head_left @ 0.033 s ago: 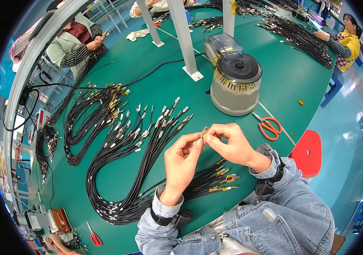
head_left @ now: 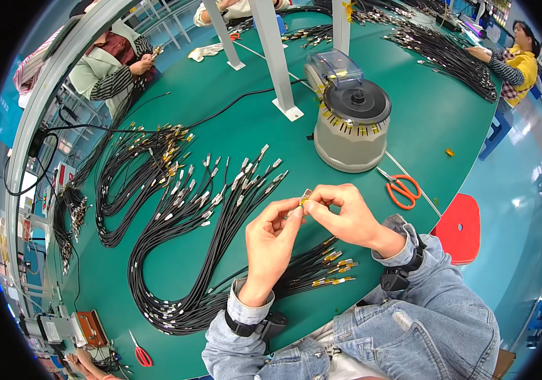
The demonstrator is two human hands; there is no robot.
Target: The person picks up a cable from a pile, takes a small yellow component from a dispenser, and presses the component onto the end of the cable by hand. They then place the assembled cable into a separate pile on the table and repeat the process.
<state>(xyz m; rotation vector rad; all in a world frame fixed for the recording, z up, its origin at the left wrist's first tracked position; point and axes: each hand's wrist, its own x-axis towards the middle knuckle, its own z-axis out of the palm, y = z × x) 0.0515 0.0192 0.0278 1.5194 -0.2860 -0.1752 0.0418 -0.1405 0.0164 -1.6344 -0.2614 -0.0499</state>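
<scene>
My left hand [head_left: 271, 235] and my right hand [head_left: 347, 214] meet above the green table, fingertips pinched together. Between them is a small metal cable connector [head_left: 307, 193] with a bit of yellow tape [head_left: 303, 202] at its base; the fingers cover most of it. Below and left of my hands, a thick bundle of black cables [head_left: 211, 266] lies in a curve, its silver connectors [head_left: 240, 180] pointing away from me. Several cable ends with yellow tape [head_left: 334, 266] stick out to the right, under my right wrist.
A round grey tape dispenser [head_left: 352, 136] stands beyond my hands. Orange-handled scissors [head_left: 403, 191] lie to its right, near a red stool [head_left: 461, 228]. Metal posts [head_left: 277, 63] rise from the table [head_left: 233, 117]. Another cable bundle [head_left: 116, 183] lies left; co-workers sit around the far side.
</scene>
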